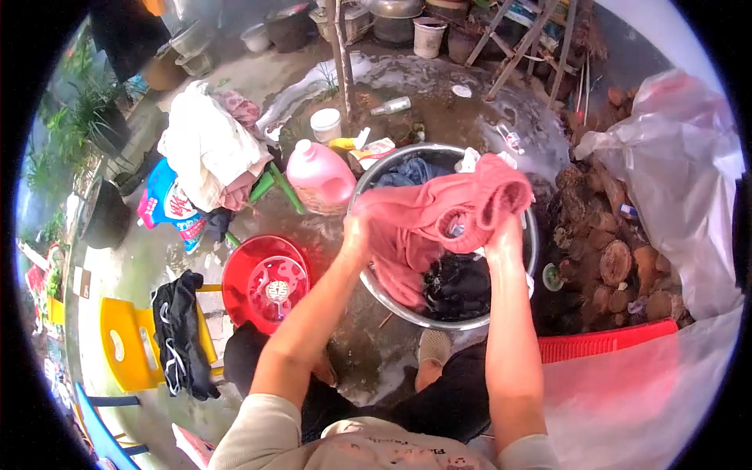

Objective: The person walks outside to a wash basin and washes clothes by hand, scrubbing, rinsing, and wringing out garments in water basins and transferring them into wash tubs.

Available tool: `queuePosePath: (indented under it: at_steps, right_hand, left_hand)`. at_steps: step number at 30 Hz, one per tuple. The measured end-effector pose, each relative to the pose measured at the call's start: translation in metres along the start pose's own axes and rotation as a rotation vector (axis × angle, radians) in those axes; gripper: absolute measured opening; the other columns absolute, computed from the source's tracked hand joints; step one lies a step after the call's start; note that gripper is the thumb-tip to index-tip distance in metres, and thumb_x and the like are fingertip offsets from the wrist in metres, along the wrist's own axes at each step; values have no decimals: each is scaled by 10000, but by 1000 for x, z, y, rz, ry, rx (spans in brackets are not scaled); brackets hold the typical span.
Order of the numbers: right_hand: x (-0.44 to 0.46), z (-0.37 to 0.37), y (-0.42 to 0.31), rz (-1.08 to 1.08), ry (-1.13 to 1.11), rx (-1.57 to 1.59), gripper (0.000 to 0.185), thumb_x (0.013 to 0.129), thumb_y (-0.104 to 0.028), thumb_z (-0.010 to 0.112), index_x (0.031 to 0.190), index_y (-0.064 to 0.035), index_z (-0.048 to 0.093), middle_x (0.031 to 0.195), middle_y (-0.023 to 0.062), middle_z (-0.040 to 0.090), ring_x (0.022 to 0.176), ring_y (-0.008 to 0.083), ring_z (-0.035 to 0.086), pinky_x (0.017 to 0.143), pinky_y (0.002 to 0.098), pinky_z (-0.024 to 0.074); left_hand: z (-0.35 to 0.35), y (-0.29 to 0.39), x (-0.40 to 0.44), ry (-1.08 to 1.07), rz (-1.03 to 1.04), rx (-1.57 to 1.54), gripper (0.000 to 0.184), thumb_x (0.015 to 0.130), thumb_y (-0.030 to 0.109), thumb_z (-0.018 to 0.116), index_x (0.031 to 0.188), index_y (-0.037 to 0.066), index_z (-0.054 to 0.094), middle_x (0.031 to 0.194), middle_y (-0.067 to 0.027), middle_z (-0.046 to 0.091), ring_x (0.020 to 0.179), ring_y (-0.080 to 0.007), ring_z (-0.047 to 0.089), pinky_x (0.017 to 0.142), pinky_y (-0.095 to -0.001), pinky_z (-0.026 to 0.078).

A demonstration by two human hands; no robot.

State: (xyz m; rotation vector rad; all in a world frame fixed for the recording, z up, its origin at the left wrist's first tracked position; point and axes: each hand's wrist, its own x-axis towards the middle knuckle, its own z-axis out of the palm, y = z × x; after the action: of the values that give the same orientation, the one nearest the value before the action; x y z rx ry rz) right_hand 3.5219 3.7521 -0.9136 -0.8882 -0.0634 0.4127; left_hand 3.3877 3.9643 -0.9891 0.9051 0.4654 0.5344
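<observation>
A wet pink garment with ribbed cuffs (423,207) is stretched between my two hands above a large metal basin (368,286). My left hand (357,233) is closed on its left end, where part of the cloth hangs down into the basin. At the right, my right hand (505,241) grips it just below the two cuffs; some of its fingers are hidden by the fabric. Inside the basin lie a dark garment (462,286) and a blue denim piece (411,172), both partly covered by the pink cloth.
Left of the basin stand a pink detergent jug (319,176) and a red plastic basin (235,270). White clothes (207,129) are heaped on a green stool. A black garment (184,333) hangs over a yellow chair (125,345). Cut logs (615,262) lie at the right.
</observation>
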Motion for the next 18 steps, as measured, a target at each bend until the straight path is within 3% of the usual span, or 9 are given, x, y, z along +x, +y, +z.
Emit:
queuePosePath:
  at_steps: [1,3,4,9,12,14,15,17,18]
  right_hand:
    - [4,-8,10,17,33,-62,395,920,-154,563,1298,-72,481,1245,66,546,1116,190,545,947,331,450]
    - [6,-20,29,34,14,-181,380,932,-128,530,1303,-61,481,1257,73,543,1134,190,531,963,331,436]
    - [7,-22,35,29,-43,-233,375,937,-122,518,1304,-55,481,1261,77,541,1140,191,526,969,329,430]
    - [2,0,43,284,-60,44,400,909,-156,574,1286,-51,494,1223,59,559,1098,198,543,925,336,445]
    - [3,14,58,348,-216,-56,460,871,-159,625,1294,-52,479,1213,56,558,1073,197,554,873,347,466]
    - [-7,31,66,395,-307,56,493,843,-140,646,1294,-69,461,1220,80,550,1076,218,556,882,380,475]
    - [-15,43,71,433,-338,115,490,843,-140,644,1292,-75,460,1211,82,552,1074,223,557,887,388,476]
    - [-22,57,90,511,-493,65,602,832,-330,660,1328,-85,420,1285,83,514,1155,243,513,956,432,437]
    - [-32,70,93,545,-573,37,673,827,-424,668,1346,-90,400,1321,84,495,1196,253,491,991,454,417]
  left_hand:
    - [0,12,4,-153,275,209,369,871,243,487,1130,14,615,1119,-103,626,1004,-244,597,864,-374,479]
    - [18,58,-16,-207,258,269,346,839,208,525,1109,6,603,1052,-94,639,966,-215,607,846,-369,496]
    - [19,73,-17,-211,126,213,381,821,226,563,1140,17,574,1058,-80,626,994,-213,595,872,-385,495]
    - [43,165,-49,-91,256,259,316,809,177,555,1067,-1,595,1006,-110,636,937,-230,611,835,-386,509]
    - [51,214,-64,-20,332,315,308,797,195,549,1005,-12,643,980,-143,654,884,-235,628,788,-370,519]
    - [55,259,-76,201,338,754,329,788,225,565,986,-20,661,967,-156,660,836,-236,642,741,-365,531]
    - [57,276,-79,177,421,811,344,791,246,564,978,-24,665,955,-155,664,817,-231,645,724,-360,534]
    - [70,307,-105,150,642,1145,392,799,300,555,977,-30,668,934,-147,668,805,-212,644,722,-352,534]
    - [71,324,-111,61,662,1050,411,794,316,553,993,-25,665,923,-137,667,806,-203,641,729,-347,533]
